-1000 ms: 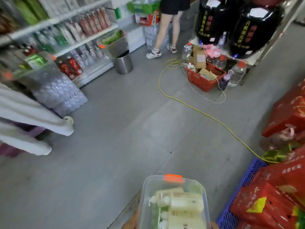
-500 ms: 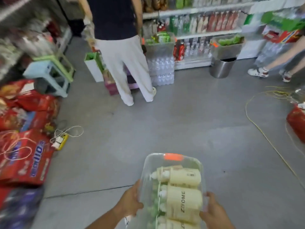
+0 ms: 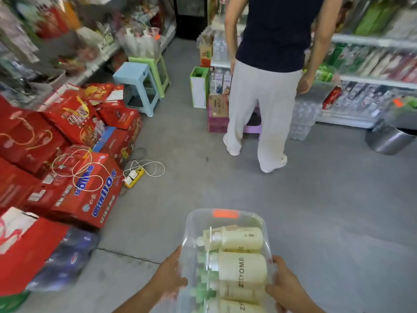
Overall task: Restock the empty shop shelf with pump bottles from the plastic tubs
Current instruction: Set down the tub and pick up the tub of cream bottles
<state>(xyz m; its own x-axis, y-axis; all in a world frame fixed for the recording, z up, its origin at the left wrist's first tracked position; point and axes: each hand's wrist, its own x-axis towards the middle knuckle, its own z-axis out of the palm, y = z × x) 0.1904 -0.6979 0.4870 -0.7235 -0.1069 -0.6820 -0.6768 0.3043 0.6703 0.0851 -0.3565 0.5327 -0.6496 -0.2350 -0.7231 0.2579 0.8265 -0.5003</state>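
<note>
The view has swung left: the red basket and black jars seen a second ago are out of frame, and red cartons (image 3: 85, 195) now fill the left side. The person in pale trousers (image 3: 261, 105) has shifted from the left edge to upper centre-right. The plastic tub (image 3: 225, 219) sits higher in frame, exposing more pump bottles (image 3: 241, 267). The left hand (image 3: 168, 277) and right hand (image 3: 285, 288), formerly barely visible at the bottom edge, now show fully, each gripping a tub side.

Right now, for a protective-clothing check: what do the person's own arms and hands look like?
The left hand and right hand are bare: no gloves. No sleeve covers either forearm in view, and no watch or bracelet shows at the wrists. Motion blur hides any rings.
</note>
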